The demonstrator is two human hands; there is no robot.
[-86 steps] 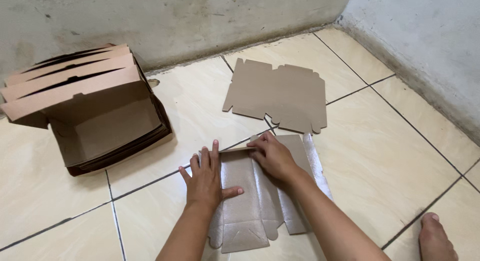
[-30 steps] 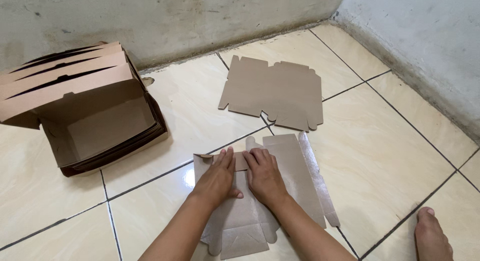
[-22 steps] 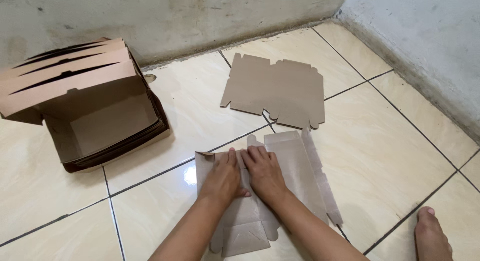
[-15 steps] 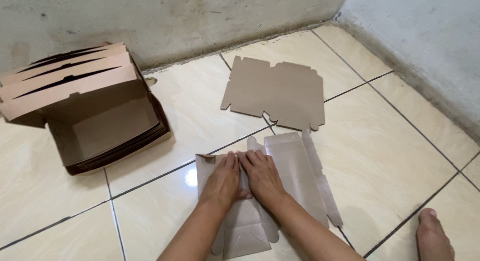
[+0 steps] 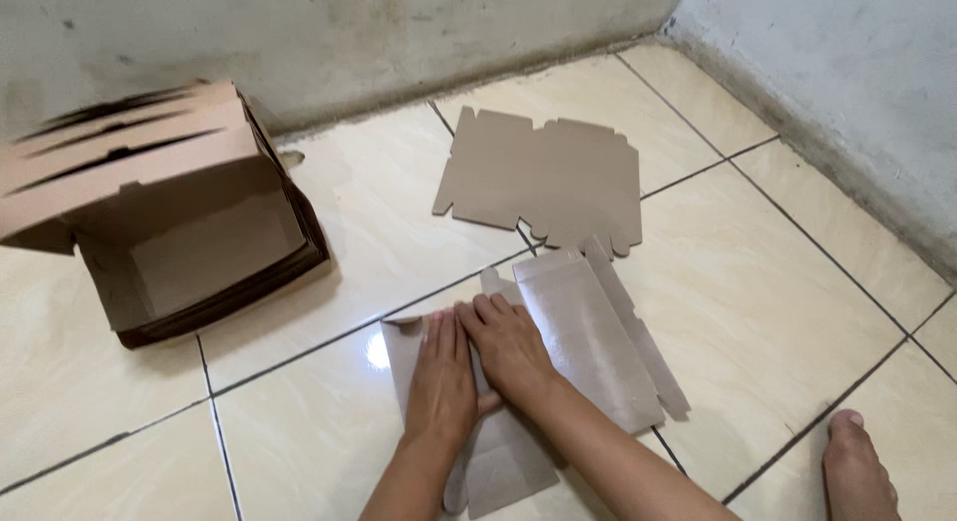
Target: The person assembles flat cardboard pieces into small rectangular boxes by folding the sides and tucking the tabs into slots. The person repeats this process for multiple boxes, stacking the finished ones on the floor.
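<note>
A flat brown cardboard box blank [image 5: 583,337] with a shiny inner face lies on the tiled floor in front of me. My left hand [image 5: 441,376] lies flat on its left panel, fingers together and stretched forward. My right hand [image 5: 510,347] presses palm-down beside it, on the fold line near the blank's middle. The two hands touch side by side. The right-hand panel and its narrow side flap stick out past my right hand.
A second flat blank [image 5: 543,177] lies farther off near the wall. A stack of nested, assembled brown boxes [image 5: 159,212] with open lids stands at the left by the wall. My bare foot [image 5: 857,471] rests at the lower right. Walls meet in a corner at upper right.
The raised flap I held at the blank's far edge has been folded down flat. Both hands came together and now press side by side on the blank.
</note>
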